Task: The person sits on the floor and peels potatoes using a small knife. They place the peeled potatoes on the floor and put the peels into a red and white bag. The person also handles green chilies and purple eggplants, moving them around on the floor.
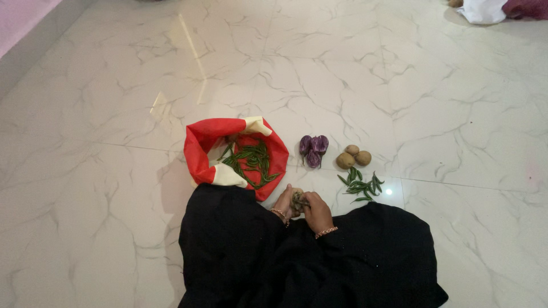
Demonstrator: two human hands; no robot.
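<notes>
Ginger root (297, 199), knobbly, clasped between left hand (283, 202) and right hand (317, 211). Probably firm, light, rough-skinned; lobes likely snap, so grip the thick middle.

Glossy white marble floor (399, 85), pale wall (23, 17)
</notes>
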